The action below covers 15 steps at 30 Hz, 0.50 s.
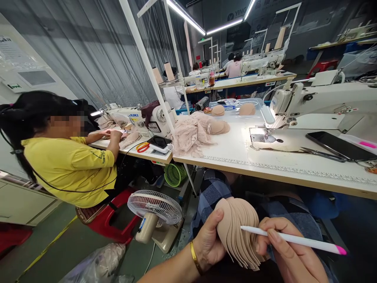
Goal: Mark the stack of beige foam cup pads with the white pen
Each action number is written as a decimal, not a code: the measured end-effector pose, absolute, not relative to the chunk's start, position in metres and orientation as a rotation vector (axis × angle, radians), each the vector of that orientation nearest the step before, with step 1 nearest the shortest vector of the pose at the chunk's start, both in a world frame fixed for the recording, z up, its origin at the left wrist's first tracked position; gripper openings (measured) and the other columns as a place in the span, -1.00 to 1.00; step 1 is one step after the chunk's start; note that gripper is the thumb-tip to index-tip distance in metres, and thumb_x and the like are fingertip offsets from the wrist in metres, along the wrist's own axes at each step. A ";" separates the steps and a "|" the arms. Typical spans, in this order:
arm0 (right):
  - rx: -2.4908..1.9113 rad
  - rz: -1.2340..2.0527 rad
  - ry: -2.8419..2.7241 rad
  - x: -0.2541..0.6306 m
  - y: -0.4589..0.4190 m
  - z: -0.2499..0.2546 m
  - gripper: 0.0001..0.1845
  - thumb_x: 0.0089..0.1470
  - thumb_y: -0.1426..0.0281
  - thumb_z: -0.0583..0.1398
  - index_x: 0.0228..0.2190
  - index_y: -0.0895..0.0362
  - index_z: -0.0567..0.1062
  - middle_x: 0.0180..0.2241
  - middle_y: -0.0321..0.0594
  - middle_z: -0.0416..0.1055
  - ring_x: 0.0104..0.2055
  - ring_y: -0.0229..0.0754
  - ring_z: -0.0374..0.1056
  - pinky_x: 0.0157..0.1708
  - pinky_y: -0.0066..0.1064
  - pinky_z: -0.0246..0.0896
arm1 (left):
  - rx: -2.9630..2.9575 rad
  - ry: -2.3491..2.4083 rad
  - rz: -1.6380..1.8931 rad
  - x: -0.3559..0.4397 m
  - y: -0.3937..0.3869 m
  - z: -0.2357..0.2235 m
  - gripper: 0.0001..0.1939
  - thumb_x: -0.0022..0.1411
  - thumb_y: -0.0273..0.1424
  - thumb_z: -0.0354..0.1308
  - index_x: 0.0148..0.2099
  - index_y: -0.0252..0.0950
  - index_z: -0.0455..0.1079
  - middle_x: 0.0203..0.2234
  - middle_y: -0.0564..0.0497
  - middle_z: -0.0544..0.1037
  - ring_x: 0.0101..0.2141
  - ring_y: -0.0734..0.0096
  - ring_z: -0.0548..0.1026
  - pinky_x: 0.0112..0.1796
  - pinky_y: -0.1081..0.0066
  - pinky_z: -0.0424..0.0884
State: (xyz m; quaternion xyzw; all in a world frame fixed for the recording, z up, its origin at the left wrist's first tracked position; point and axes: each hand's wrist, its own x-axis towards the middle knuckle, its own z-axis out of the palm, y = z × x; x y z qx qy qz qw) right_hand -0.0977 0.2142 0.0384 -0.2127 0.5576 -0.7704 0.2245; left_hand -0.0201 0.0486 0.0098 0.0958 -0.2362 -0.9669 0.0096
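Observation:
A fanned stack of beige bra cup pads [240,232] is held above the lap in my left hand [210,239], which is closed around its left side with the thumb on top. Between the thumb and fingers of my right hand [282,243] is a white pen [303,239] with a pink end. Its tip points left and lies at the face of the stack; whether it touches the fabric I cannot tell. Some right-hand fingers are beside the stack's right edge, partly hidden.
Ahead stands a white sewing table [229,153] with a sewing machine [309,98], black phone [338,145], black tweezers [321,153] and heaped beige lace [191,133]. More pads [218,126] lie beside the lace. A person in yellow [70,161] works at left. A fan [156,216] stands on the floor.

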 end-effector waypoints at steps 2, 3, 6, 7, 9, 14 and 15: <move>-0.582 -2.144 1.510 -0.101 0.216 0.035 -0.68 0.45 0.15 0.14 -0.29 0.01 0.57 -0.48 -0.22 0.43 -0.43 -0.15 0.34 -0.41 -0.37 0.36 | 0.325 -0.751 -3.023 -0.020 0.049 0.012 -0.32 0.29 -0.01 0.34 0.20 -0.49 0.55 0.05 -0.26 0.65 0.14 -0.03 0.55 0.24 0.15 0.36; -0.583 -2.151 1.503 -0.102 0.217 0.034 -0.67 0.46 0.15 0.14 -0.29 0.01 0.57 -0.47 -0.22 0.43 -0.43 -0.14 0.34 -0.42 -0.37 0.37 | 0.328 -0.757 -3.035 -0.020 0.048 0.012 -0.29 0.25 0.01 0.37 0.20 -0.49 0.54 0.05 -0.28 0.65 0.14 -0.05 0.55 0.25 0.14 0.35; -0.660 -2.132 1.522 -0.104 0.218 0.033 -0.66 0.47 0.17 0.11 -0.29 0.01 0.57 -0.47 -0.21 0.43 -0.45 -0.14 0.34 -0.45 -0.37 0.39 | 0.314 -0.748 -3.069 -0.021 0.048 0.012 -0.23 0.16 0.03 0.45 0.19 -0.48 0.55 0.03 -0.30 0.65 0.12 -0.05 0.55 0.26 0.11 0.35; -0.681 -2.121 1.542 -0.104 0.217 0.033 -0.66 0.47 0.18 0.11 -0.29 0.02 0.57 -0.47 -0.21 0.43 -0.45 -0.15 0.34 -0.45 -0.38 0.38 | 0.308 -0.734 -3.061 -0.021 0.047 0.012 -0.25 0.16 0.01 0.45 0.19 -0.46 0.55 0.03 -0.29 0.65 0.11 -0.03 0.55 0.25 0.12 0.35; -0.712 -2.104 1.576 -0.104 0.217 0.032 -0.68 0.47 0.19 0.12 -0.28 0.01 0.56 -0.47 -0.21 0.43 -0.45 -0.16 0.34 -0.44 -0.40 0.38 | 0.307 -0.695 -3.019 -0.022 0.048 0.012 -0.33 0.19 -0.06 0.46 0.20 -0.38 0.55 0.03 -0.25 0.66 0.09 0.01 0.57 0.23 0.12 0.37; -0.785 -2.127 1.581 -0.106 0.218 0.030 -0.72 0.50 0.22 0.07 -0.19 -0.04 0.55 -0.46 -0.23 0.46 -0.39 -0.13 0.39 -0.38 -0.41 0.42 | 0.345 -0.753 -3.015 -0.022 0.049 0.012 -0.33 0.21 -0.02 0.42 0.16 -0.46 0.56 0.02 -0.32 0.65 0.09 -0.05 0.57 0.21 0.12 0.38; -0.797 -2.129 1.600 -0.106 0.217 0.030 -0.72 0.49 0.22 0.08 -0.20 -0.04 0.54 -0.46 -0.24 0.46 -0.39 -0.14 0.39 -0.39 -0.41 0.41 | 0.336 -0.751 -3.015 -0.022 0.050 0.012 -0.32 0.21 -0.01 0.42 0.15 -0.47 0.57 0.02 -0.32 0.65 0.09 -0.06 0.57 0.21 0.12 0.38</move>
